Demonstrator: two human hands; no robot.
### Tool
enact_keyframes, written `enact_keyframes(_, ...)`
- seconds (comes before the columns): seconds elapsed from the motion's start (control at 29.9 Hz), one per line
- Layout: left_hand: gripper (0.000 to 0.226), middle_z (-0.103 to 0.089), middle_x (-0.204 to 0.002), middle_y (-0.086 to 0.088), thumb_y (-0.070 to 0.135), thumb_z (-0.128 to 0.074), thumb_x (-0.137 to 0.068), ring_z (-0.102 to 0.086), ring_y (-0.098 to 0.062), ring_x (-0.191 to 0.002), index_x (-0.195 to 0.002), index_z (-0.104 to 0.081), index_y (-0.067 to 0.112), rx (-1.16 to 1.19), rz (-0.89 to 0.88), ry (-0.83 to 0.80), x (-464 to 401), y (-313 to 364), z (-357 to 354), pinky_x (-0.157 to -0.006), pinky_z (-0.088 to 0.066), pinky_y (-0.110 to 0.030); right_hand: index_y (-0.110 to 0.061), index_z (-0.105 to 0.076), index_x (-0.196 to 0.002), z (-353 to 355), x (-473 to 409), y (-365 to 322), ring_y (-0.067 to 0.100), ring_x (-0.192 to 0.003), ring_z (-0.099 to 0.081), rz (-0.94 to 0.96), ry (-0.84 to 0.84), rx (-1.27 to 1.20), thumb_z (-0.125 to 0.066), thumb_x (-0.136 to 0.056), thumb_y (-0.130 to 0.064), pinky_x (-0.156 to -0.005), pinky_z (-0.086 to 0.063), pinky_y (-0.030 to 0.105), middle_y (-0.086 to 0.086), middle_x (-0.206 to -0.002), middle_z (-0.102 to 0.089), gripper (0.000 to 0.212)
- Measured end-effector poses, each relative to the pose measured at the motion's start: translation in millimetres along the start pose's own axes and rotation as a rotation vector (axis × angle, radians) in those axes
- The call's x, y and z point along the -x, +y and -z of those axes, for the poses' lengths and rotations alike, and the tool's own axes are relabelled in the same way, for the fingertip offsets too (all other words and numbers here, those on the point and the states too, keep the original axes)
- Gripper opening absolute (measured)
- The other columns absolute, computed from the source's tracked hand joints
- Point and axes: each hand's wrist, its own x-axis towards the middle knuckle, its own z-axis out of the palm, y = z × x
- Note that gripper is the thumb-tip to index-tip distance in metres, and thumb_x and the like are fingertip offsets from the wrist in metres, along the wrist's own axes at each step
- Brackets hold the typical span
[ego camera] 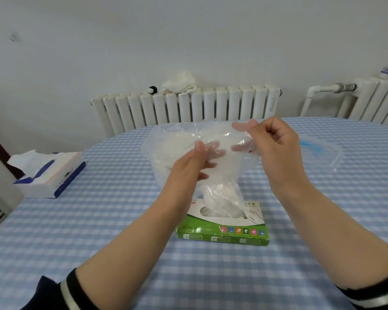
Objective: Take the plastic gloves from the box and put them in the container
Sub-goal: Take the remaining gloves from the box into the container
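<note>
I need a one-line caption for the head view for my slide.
Both hands, left and right, hold a plastic glove above the green box.

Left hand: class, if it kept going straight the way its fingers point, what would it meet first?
The left hand points up and away, holding a plastic glove. Beyond the glove, it would probably meet the clear container first, though depth is hard to judge from this single view.
</note>
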Motion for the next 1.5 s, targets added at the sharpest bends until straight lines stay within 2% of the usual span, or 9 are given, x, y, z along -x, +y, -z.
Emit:
enact_keyframes(0.1, 0.028, -0.074, -0.1, 0.003, 0.038, -0.048, -0.097, -0.064, -0.008, -0.087, -0.101, -0.068, 0.019, 0.249, 0.056, 0.117, -11, 14, -9, -0.077, -0.046, -0.025, -0.005, -0.045, -0.074, -1, 3, -1, 0.015, -0.069, -0.073, 0.043, 0.006, 0.031, -0.057, -0.096, -0.02, -0.079, -0.054, 0.037, -0.003, -0.086, -0.075, 0.03)
enact_keyframes(0.23, 0.028, -0.074, -0.092, 0.005, 0.02, -0.037, -0.105, -0.067, -0.008, -0.071, -0.093, -0.062, 0.015, 0.343, 0.038, 0.161, -33, 29, -17, -0.066, -0.05, -0.021, -0.006, -0.044, -0.08, -1, 4, 2, 0.007, -0.072, -0.072, 0.151, 0.07, 0.064, -0.059, -0.095, -0.017, -0.067, -0.056, 0.034, 0.024, -0.098, -0.067, 0.024)
enact_keyframes(0.33, 0.023, -0.072, -0.091, -0.005, 0.014, -0.037, -0.105, -0.058, -0.009, -0.051, -0.099, -0.058, 0.018, 0.287, -0.052, 0.184, -52, 39, -17, -0.05, -0.043, -0.019, -0.023, -0.042, -0.082, 0, 6, 3, 0.012, -0.083, -0.071, 0.314, 0.151, 0.111, -0.06, -0.094, -0.014, -0.07, -0.056, 0.048, 0.002, -0.127, -0.062, 0.023)
enact_keyframes(0.53, 0.028, -0.073, -0.1, -0.008, 0.006, -0.034, -0.104, -0.03, -0.007, -0.032, -0.116, -0.054, 0.021, 0.094, -0.142, 0.177, -85, 50, -3, -0.036, -0.022, -0.016, -0.037, -0.043, -0.101, 6, -2, 6, 0.008, -0.075, -0.054, 0.429, 0.268, 0.127, -0.06, -0.092, -0.011, -0.075, -0.046, 0.021, -0.001, -0.11, -0.057, 0.032)
enact_keyframes(0.73, 0.041, -0.073, -0.106, 0.006, 0.007, -0.034, -0.1, -0.07, -0.016, -0.068, -0.133, -0.045, 0.03, -0.02, -0.022, 0.167, -93, 49, 10, -0.046, -0.043, -0.019, -0.02, -0.048, -0.103, 10, -12, 13, 0.003, -0.091, -0.054, 0.278, 0.274, 0.137, -0.061, -0.092, -0.013, -0.09, -0.046, 0.023, -0.014, -0.106, -0.054, 0.018)
enact_keyframes(1.0, 0.071, -0.04, -0.144, -0.006, -0.012, -0.033, -0.095, -0.068, -0.023, -0.099, -0.148, -0.031, 0.037, 0.208, 0.105, 0.436, -99, 37, 5, -0.075, -0.06, -0.033, -0.012, -0.05, -0.109, 7, -10, 13, 0.017, -0.097, -0.057, 0.353, 0.213, 0.141, -0.059, -0.091, -0.007, -0.089, -0.039, 0.012, -0.001, -0.11, -0.055, 0.02)
enact_keyframes(1.2, 0.08, -0.009, -0.161, 0.004, -0.014, -0.036, -0.087, -0.031, -0.012, -0.137, -0.151, -0.026, 0.033, -0.454, 0.025, 0.347, -92, 19, 25, -0.079, -0.049, -0.011, -0.012, -0.05, -0.108, 7, -8, 11, 0.016, -0.094, -0.057, 0.381, 0.187, 0.135, -0.058, -0.09, -0.006, -0.088, -0.039, 0.011, -0.002, -0.108, -0.054, 0.021)
enact_keyframes(1.37, 0.073, -0.006, -0.159, -0.001, -0.008, -0.045, -0.078, -0.013, -0.03, -0.142, -0.141, -0.04, 0.029, -1.033, -0.037, 0.404, -82, 16, 43, -0.11, -0.026, -0.042, -0.012, -0.05, -0.109, 5, -7, 11, 0.014, -0.095, -0.056, 0.376, 0.167, 0.157, -0.057, -0.09, -0.01, -0.087, -0.039, 0.01, 0.0, -0.109, -0.055, 0.021)
enact_keyframes(1.5, 0.049, -0.036, -0.148, 0.0, 0.003, -0.046, -0.086, -0.027, -0.028, -0.135, -0.127, -0.056, 0.029, -1.29, -0.147, 0.245, -80, 21, 55, -0.11, -0.022, -0.044, -0.014, -0.05, -0.109, 4, -5, 12, 0.014, -0.096, -0.057, 0.354, 0.142, 0.176, -0.057, -0.088, -0.014, -0.086, -0.037, 0.007, -0.001, -0.109, -0.056, 0.021)
